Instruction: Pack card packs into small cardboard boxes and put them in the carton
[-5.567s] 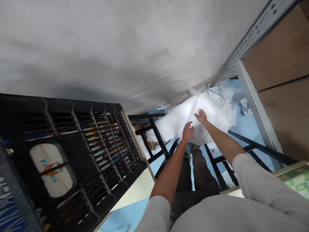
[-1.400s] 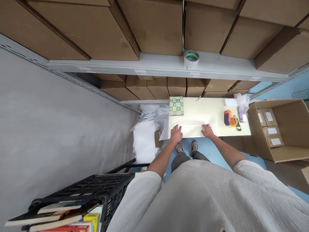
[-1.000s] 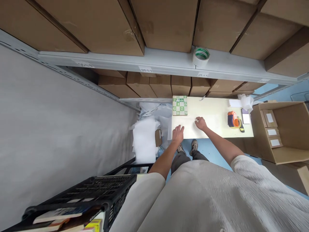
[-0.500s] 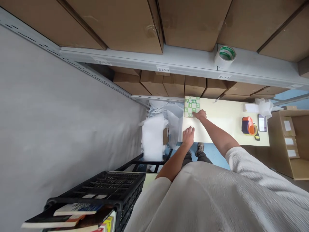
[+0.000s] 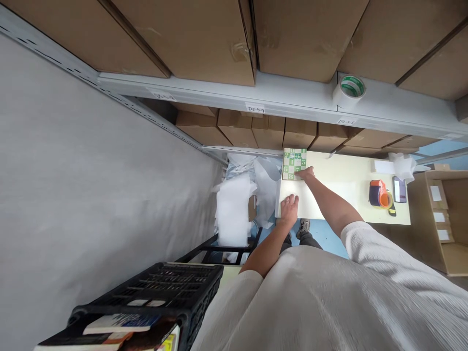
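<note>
Now the green-checked board [image 5: 292,158] sits uncovered at 12 o'clock from the white foam sheet [image 5: 303,201] laid on the desk [image 5: 351,168], the right hand [image 5: 308,174] resting open on the board's edge, the left hand [image 5: 290,210] spread flat on the sheet.

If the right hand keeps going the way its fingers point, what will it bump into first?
The right hand would meet the green-and-white checked square first. It already seems to be touching the square's edge, though depth is hard to judge from this view.
</note>
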`<state>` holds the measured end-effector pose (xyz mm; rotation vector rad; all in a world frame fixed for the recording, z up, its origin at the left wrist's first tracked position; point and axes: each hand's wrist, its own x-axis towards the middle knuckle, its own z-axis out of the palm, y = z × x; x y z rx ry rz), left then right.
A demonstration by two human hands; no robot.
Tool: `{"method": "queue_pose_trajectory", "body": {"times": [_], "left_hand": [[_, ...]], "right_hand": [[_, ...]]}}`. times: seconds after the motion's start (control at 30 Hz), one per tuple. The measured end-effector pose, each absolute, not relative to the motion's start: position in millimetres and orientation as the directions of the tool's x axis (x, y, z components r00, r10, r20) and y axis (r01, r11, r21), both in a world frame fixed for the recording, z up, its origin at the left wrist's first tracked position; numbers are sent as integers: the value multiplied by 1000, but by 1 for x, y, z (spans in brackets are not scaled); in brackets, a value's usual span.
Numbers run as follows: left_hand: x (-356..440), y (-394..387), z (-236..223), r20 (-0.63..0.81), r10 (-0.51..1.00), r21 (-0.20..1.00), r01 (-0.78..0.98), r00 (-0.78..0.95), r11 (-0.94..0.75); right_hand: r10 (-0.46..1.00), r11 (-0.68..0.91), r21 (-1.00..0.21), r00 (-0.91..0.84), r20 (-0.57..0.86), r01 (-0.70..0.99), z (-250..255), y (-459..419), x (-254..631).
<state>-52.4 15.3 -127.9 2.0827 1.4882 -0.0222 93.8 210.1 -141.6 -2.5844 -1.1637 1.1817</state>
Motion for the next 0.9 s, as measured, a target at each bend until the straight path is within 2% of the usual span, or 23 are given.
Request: {"method": "queue_pose_trajectory", "body": {"times": [0.07,0.13,0.23,0.33,0.6,0.73,0.9], "left_hand": [[-52,15,-128,-332,866,433,876,375,-214],[-52,14,-129,-331,866,435,875,374,-211],[-51,14,-130,-338,864,440,874,374,-206],[-51,15,-129,-344,861,433,877,374,-208],[-50,22,-122,-411,838,390,901,358,-193],[-50,24,-122,-416,835,373,905,362,-206],[-48,27,-125,-437,829,316,923,348,-220]], "right_hand": [[548,-789,-224,490,-678,573,-134,214,90],[536,-802,-204,526,-660,562,-130,215,87],[614,-766,-288,520,-594,575,-130,215,88],[701,-705,-445,442,-560,553,-129,216,95],[841,-532,-755,347,-416,383,-102,186,157],[843,-495,-842,352,-406,216,-96,118,206],[781,-557,-827,384,-492,73,-98,33,251]]}}
